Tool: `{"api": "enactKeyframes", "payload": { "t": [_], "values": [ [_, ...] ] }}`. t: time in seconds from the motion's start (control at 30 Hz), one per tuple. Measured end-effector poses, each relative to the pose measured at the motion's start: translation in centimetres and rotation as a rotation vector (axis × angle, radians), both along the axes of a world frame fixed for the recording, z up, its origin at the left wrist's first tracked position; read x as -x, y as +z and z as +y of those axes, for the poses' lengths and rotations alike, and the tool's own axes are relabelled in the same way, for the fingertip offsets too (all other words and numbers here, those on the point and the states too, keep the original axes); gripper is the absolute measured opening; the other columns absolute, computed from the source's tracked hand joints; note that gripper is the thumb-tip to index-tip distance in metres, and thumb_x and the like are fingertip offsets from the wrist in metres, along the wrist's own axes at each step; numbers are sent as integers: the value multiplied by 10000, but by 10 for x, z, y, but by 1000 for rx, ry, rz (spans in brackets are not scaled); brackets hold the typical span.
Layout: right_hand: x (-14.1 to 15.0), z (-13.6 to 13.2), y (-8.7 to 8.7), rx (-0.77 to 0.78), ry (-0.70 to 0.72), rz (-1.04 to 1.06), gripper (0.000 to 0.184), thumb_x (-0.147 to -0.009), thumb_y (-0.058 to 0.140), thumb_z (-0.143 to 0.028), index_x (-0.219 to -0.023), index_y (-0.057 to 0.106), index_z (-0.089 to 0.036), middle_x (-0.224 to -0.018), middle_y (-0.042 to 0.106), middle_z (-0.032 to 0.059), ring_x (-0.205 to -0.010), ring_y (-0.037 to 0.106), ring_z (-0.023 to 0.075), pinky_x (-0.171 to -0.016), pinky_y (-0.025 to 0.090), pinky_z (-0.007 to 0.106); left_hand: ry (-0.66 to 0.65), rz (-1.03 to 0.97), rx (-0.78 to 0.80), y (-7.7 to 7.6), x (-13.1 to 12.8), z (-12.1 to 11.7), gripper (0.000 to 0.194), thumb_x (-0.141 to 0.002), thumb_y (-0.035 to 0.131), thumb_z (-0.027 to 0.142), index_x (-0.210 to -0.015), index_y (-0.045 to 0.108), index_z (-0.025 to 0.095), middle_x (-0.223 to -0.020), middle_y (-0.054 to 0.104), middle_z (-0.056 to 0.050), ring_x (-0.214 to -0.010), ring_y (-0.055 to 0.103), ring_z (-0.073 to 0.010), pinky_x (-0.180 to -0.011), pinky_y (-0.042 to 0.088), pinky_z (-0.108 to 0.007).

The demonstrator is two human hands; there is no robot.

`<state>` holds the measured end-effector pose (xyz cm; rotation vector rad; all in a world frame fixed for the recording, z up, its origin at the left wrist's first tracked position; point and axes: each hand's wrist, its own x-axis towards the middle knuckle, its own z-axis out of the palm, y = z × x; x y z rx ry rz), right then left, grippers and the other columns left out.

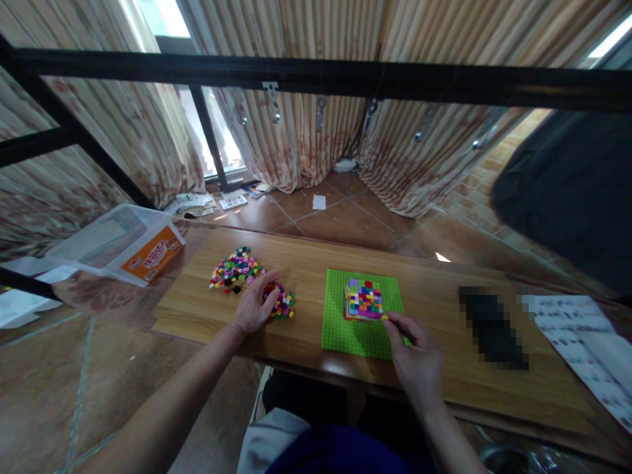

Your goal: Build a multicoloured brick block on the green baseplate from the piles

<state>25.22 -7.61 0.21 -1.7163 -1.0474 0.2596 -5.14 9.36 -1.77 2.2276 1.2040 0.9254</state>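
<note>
On the green baseplate [340, 336] stands a block built of small multicoloured bricks [364, 299], with a patchwork top. My right hand [417, 349] is at its near right corner, thumb and forefinger pinched on a tiny yellow brick [385, 317]. Whether that brick touches the block I cannot tell. Farther left, my left hand [255, 306] rests at a small heap of loose bricks [283, 305], thumb and fingers apart and partly over it. A larger pile of loose bricks [237, 268] lies just beyond that hand.
The wooden table [306, 257] carries a dark, pixelated object [494, 329] and printed sheets [577, 336] at the right. A clear plastic bin [118, 243] with an orange label stands at the left. A black metal bar [316, 76] crosses in front of the curtains.
</note>
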Motion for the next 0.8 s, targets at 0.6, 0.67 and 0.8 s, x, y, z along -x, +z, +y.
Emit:
{"api": "enactKeyframes", "payload": {
  "t": [0.6,0.67,0.8],
  "values": [
    [-13,1,-3,-89,114,-354,222,-931,622,-383,-913,770,-218,-949,768,60,-869,717,181,-814,584,326,2,13,8,0,-2,-1,458,-958,492,383,-1341,560,142,-1213,708,-137,-1194,647,-270,-1128,459,-463],
    [-15,1,-3,-89,132,-425,221,-944,608,-367,-941,772,-220,-966,766,59,-885,718,175,-841,589,331,1,17,7,1,-2,-1,457,-960,490,382,-1343,560,144,-1211,708,-134,-1185,650,-266,-1127,460,-457],
    [-16,2,-4,-128,158,-546,207,-960,586,-307,-973,771,-214,-984,766,59,-902,719,165,-867,593,321,-5,22,0,1,-2,-1,451,-964,490,382,-1341,563,144,-1220,705,-132,-1182,649,-266,-1130,457,-460]
  ]
}}
